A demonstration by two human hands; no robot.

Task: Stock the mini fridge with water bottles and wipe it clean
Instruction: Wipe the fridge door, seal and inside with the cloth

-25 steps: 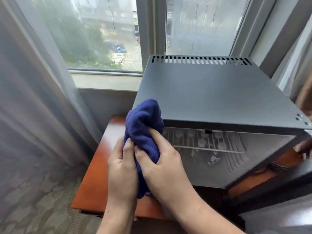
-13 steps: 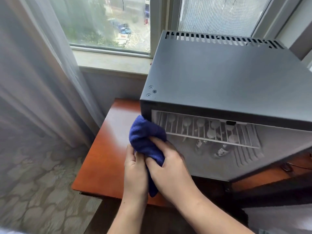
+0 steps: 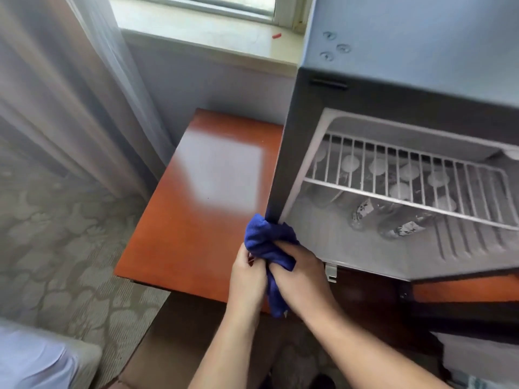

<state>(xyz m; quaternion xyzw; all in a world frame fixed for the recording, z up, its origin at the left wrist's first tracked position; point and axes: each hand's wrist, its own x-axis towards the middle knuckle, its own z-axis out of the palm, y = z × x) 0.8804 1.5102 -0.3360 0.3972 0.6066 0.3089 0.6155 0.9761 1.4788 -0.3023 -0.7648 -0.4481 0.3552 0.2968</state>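
The dark grey mini fridge [image 3: 393, 37] stands open on a reddish wooden table [image 3: 196, 214]. Inside it, a white wire shelf [image 3: 407, 181] spans the compartment, and several water bottles [image 3: 362, 211] stand below it, their white caps showing through the wires. Both my hands hold a bunched blue cloth [image 3: 266, 242] against the bottom of the fridge's left front edge. My left hand [image 3: 247, 279] grips the cloth from the left; my right hand [image 3: 303, 270] grips it from the right. A tail of cloth hangs below my hands.
A windowsill [image 3: 210, 40] with a small red object [image 3: 276, 35] runs behind the table. Sheer curtains [image 3: 70, 80] hang at left over patterned carpet [image 3: 56, 234]. A pale cushion corner [image 3: 36, 360] shows at bottom left. The fridge door's dark edge [image 3: 463, 313] lies at lower right.
My hands and the cloth have slid down the fridge's left front edge from the top corner to the bottom corner. The camera has dropped lower and closer.
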